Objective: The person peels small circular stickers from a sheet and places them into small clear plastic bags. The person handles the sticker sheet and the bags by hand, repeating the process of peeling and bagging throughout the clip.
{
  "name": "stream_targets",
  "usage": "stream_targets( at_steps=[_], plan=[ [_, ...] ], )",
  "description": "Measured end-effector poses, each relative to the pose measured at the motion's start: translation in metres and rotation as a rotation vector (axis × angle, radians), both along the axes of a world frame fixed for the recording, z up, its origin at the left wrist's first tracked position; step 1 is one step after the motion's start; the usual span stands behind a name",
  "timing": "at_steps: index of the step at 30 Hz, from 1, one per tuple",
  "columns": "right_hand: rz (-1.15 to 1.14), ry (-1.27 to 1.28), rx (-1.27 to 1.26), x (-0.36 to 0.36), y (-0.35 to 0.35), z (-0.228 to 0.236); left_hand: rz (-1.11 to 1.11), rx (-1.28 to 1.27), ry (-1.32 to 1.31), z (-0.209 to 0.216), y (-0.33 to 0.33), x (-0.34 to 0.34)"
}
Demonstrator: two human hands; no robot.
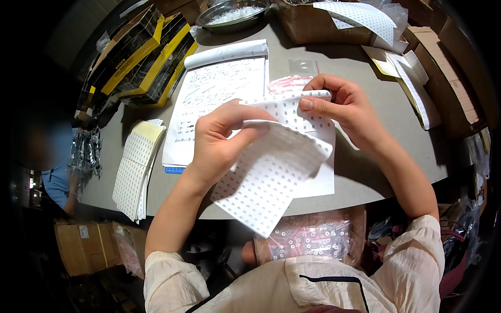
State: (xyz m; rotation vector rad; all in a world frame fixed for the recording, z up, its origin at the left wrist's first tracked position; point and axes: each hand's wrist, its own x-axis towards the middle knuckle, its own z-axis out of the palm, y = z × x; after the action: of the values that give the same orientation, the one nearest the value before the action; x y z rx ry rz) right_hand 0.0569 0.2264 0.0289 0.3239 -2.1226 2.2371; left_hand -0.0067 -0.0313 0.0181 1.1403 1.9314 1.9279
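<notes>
At the centre of the frame, two hands work a thin white sticker sheet (271, 177) over a grey table (365, 177). The left hand (219, 141) pinches its curled lower flap; the right hand (344, 107) pinches the top edge. It looks light, floppy and easily creased, best held by its margins. Boxes (141, 57) crowd upper left; the table's near edge is close.

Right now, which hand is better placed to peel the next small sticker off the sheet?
The right hand, probably: its thumb and fingertips already pinch the top edge of the sticker sheet, while the left hand is occupied holding the sheet's curled middle.
</notes>
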Motion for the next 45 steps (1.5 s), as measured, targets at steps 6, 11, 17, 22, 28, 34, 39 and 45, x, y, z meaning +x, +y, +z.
stream_targets(
  at_steps=[6, 11, 17, 22, 28, 34, 39, 45],
  plan=[
    [-0.035, 0.046, 0.054, 0.008, -0.002, 0.0, -0.016, 0.022, -0.214, 0.0, 0.003, 0.002],
    [-0.053, 0.03, 0.073, 0.008, -0.003, 0.005, 0.072, 0.028, -0.208, 0.007, 0.0, 0.005],
    [-0.014, 0.045, 0.057, 0.003, -0.001, -0.004, -0.029, 0.043, -0.241, 0.002, 0.002, 0.002],
    [0.005, 0.003, 0.036, 0.006, -0.007, 0.0, 0.06, 0.022, -0.317, 0.006, 0.002, 0.005],
    [0.017, -0.005, 0.037, 0.007, -0.011, -0.006, 0.044, -0.025, -0.078, 0.0, 0.005, 0.009],
    [0.021, -0.011, 0.078, 0.008, -0.012, -0.006, -0.006, -0.078, -0.232, 0.004, 0.006, 0.015],
    [0.017, -0.091, 0.036, -0.002, -0.007, -0.011, 0.106, -0.062, -0.116, -0.002, 0.006, 0.007],
    [0.003, -0.11, 0.041, -0.002, 0.0, -0.007, 0.127, -0.128, -0.13, 0.001, 0.003, 0.003]
  ],
)
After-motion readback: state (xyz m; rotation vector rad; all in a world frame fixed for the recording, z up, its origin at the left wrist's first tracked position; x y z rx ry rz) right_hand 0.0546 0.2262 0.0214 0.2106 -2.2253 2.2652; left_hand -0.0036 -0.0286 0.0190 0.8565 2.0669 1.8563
